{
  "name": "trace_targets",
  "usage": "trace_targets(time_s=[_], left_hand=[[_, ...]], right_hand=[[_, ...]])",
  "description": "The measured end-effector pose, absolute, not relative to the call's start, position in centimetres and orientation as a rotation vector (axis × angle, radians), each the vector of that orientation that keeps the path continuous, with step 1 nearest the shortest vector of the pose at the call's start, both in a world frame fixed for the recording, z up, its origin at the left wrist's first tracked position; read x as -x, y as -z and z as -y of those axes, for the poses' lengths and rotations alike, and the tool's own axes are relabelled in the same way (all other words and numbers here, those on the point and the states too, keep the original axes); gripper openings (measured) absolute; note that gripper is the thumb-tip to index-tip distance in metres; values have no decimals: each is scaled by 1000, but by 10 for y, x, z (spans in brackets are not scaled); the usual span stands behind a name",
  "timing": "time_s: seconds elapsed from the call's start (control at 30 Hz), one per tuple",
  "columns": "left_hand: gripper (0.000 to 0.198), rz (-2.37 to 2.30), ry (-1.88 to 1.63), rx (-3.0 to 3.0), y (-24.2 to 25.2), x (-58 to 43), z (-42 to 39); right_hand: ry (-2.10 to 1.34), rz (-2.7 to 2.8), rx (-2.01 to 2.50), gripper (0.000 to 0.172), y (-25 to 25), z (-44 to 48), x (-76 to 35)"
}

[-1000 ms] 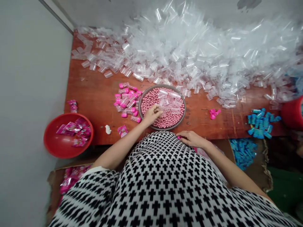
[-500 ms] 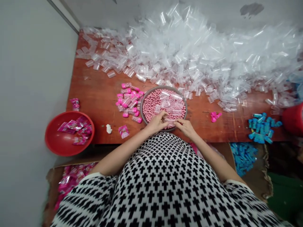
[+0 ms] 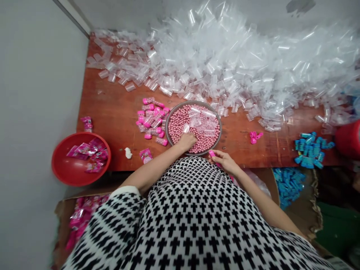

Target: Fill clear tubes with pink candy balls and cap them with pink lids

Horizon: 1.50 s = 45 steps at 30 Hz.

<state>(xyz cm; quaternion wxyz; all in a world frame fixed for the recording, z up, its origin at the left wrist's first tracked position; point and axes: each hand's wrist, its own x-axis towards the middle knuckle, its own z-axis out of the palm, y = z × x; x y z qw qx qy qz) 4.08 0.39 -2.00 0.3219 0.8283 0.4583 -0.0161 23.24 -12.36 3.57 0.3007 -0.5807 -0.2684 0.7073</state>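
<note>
A round metal bowl (image 3: pixel 168 119) full of small pink balls, with several clear plastic tubes lying on top, sits on the wooden table (image 3: pixel 118 108) in front of me. My left hand (image 3: pixel 186 141) rests curled on the pink balls at the bowl's near edge; what its fingers hold is hidden. My right hand (image 3: pixel 223 160) is at the table's near edge, just right of the bowl, closed on a pink-capped tube (image 3: pixel 212 153). A cluster of filled tubes with pink caps (image 3: pixel 152 120) lies left of the bowl.
A large heap of empty clear tubes (image 3: pixel 239 63) covers the back of the table. A red basin (image 3: pixel 70 172) with pink packets is at left. Blue caps (image 3: pixel 311 150) lie at right, some pink caps (image 3: pixel 254 137) nearer. A red container (image 3: pixel 348 140) stands far right.
My hands were together at the bowl's near rim half a second ago. Now my left hand is in the balls and my right has drawn back to the table edge with a pink-capped tube.
</note>
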Motion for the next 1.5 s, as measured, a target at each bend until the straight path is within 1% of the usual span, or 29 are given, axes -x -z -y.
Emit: trace_targets(time_s=[0.17, 0.23, 0.33, 0.43, 0.57, 0.7, 0.77, 0.83, 0.93, 1.0, 1.17, 1.27, 1.4, 1.5], left_hand=[[19, -1266, -96, -2095, 40, -48, -1], [20, -1244, -315, -1910, 44, -37, 1], [28, -1073, -683, -1460, 47, -22, 6], [32, -929, -825, -1177, 46, -17, 10], [36, -890, -873, -1047, 36, -21, 14], [41, -881, -887, -1080, 21, -26, 18], [42, -889, -870, -1120, 16, -26, 18], [41, -966, -839, -1201, 12, -24, 16], [33, -1106, -771, -1387, 8, -17, 11], [30, -1119, -778, -1456, 6, -13, 8], [37, -991, -881, -1283, -2, -14, 8], [38, -889, -884, -1219, -13, -21, 11], [33, -871, -870, -1315, -27, -29, 15], [31, -892, -877, -1405, -33, -32, 17]], right_hand=[[-1596, 856, 1528, 39, -39, 115, -241], [-1561, 899, 1508, 41, -39, 109, -242], [-1539, 995, 1476, 50, -39, 96, -243], [-1509, 1113, 1461, 54, -38, 81, -240], [-1397, 1295, 1480, 49, -42, 64, -233], [-1101, 1584, 1524, 43, -53, 51, -231], [-1007, 1688, 1513, 41, -58, 47, -231], [-981, 1739, 1496, 42, -62, 44, -231], [-980, 1765, 1492, 42, -64, 44, -232], [-999, 1763, 1504, 42, -62, 46, -231], [-1011, 1701, 1504, 39, -62, 48, -227], [-891, 1760, 1470, 37, -70, 42, -223], [-745, 2036, 1358, 36, -82, 34, -220], [-671, 2180, 1362, 35, -80, 32, -218]])
